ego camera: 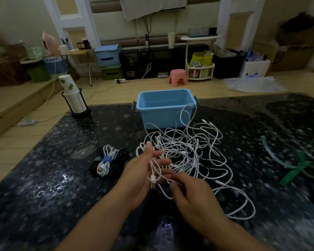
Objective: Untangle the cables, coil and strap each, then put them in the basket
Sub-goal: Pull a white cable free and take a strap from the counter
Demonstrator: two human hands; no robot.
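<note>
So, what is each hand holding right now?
Left hand: loosely holds loops of white cable, connector on the palm.
Right hand: pinches one strand of the same cable.

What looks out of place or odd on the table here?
One loop of the white cable tangle hangs over the blue basket rim. Two coiled, strapped bundles lie on the table, not in the basket. Nothing looks spilled or damaged.
</note>
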